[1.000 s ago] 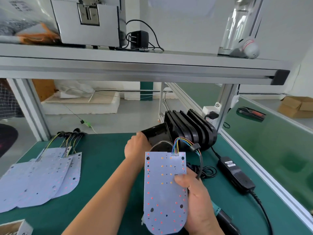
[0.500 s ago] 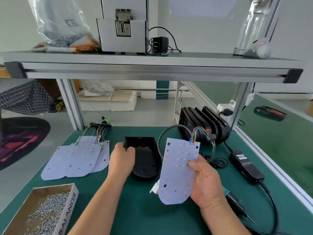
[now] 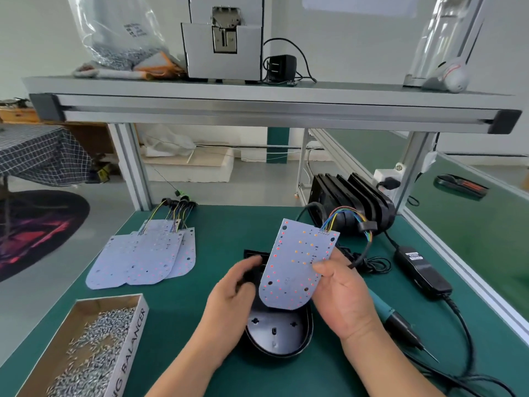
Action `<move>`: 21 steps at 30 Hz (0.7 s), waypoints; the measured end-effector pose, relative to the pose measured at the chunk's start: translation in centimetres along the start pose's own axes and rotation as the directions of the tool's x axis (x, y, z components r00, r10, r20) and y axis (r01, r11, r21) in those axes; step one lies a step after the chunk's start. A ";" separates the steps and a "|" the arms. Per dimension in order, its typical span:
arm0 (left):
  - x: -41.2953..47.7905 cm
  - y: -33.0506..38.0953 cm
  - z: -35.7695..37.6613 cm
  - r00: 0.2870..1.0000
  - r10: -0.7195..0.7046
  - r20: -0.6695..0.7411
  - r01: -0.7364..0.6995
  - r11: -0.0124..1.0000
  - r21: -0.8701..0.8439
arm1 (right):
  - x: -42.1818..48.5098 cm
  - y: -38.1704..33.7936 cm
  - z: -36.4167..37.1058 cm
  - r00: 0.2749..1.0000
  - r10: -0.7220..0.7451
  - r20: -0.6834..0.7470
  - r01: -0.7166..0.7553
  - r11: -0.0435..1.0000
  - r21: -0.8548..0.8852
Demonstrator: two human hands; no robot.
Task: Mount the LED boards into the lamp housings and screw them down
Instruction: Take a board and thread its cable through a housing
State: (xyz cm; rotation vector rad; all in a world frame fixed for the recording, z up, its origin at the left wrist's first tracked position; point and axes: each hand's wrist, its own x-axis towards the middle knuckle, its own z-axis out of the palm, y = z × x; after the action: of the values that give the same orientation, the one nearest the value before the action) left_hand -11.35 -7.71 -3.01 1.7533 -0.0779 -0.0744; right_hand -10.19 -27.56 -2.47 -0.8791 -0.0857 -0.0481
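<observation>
Nearest, at 7 o'clock on the green table (image 3: 229, 230): an open cardboard box (image 3: 133, 345) heaped with small silver screws (image 3: 94, 353).

At 6 o'clock, flat on the table with its hollow side up: a black lamp housing (image 3: 277, 330), rounded end toward the wearer. Clasped at its left wall by the left hand (image 3: 229, 299), fingers curled over the rim, somewhat motion-blurred.

Just above the housing's far half, not seated: a white LED board (image 3: 297, 265), tilted, rounded end lowest, dotted with red and amber LEDs. Pinched at its right edge by the right hand (image 3: 340, 293), thumb on the face, fingers behind.

At 5 o'clock, lying beside the right wrist: an electric screwdriver (image 3: 398, 322), teal and black, tip toward 4 o'clock.

From the board's far corner at 1 o'clock: a bundle of coloured wires (image 3: 343, 214) arching into a black cable.

At 3 o'clock: a black power adapter (image 3: 420, 270) with its cord.

At 10 o'clock, well apart from both hands: a fanned pile of LED boards (image 3: 148, 256), wires at the far ends.

At 1 o'clock, farther back: a row of black housings (image 3: 352, 202) standing on edge.

Farthest, at 12 o'clock: an aluminium shelf (image 3: 257, 96) carrying a grey metal box (image 3: 223, 53) and a plastic bag (image 3: 120, 32).
</observation>
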 end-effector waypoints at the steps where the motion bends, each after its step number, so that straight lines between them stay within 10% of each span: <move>1: 0.0 0.1 -0.3 0.998 0.028 0.061 -0.031 0.998 0.048 | 0.0 0.0 0.0 1.000 -0.008 0.007 0.008 1.000 0.010; 6: 0.4 0.5 -1.9 0.940 0.068 0.335 -0.119 0.984 0.134 | 0.0 -0.1 0.2 0.999 -0.008 0.035 0.007 0.999 0.044; 21: 0.2 0.2 -1.7 0.912 0.051 0.408 -0.136 0.974 0.181 | -0.7 0.6 1.3 0.992 0.107 0.071 -0.106 0.994 -0.009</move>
State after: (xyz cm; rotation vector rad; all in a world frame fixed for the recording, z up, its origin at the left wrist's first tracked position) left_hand -10.97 -6.09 -2.48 1.9152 -0.4864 -0.3683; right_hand -10.92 -26.17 -2.11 -0.8895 -0.1055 0.0830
